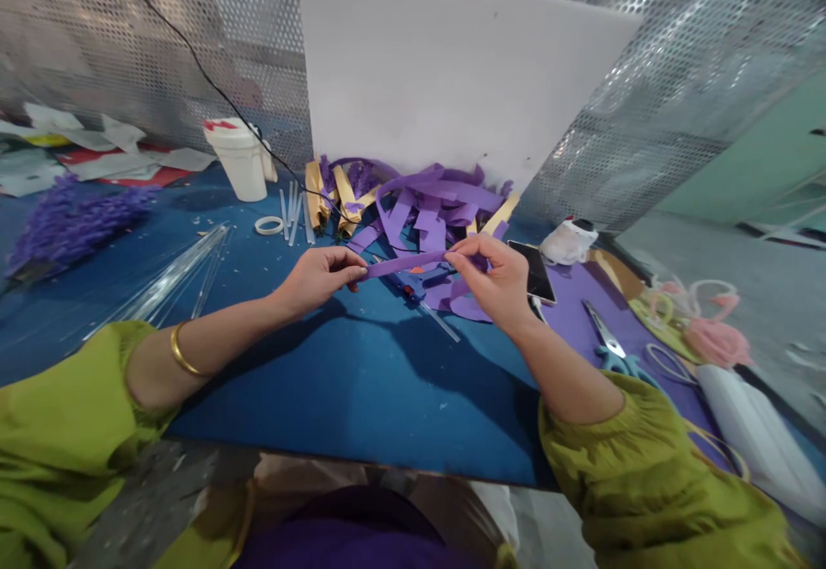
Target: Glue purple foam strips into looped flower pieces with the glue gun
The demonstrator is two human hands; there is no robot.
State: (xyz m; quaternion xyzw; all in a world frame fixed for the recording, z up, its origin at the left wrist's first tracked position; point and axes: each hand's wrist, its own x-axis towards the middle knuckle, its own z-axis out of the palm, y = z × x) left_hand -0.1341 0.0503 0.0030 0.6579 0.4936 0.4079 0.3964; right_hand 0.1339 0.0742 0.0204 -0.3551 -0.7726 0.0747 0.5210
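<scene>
Purple strip is stretched between your two hands, just above the blue table. Your left hand pinches its left end with a narrow grip, thumb against fingers. Your right hand holds the other end the same way, closed on the strip. Behind it lies a pile of purple strips. A phone lies just beside your right hand, and scissors lie further right.
</scene>
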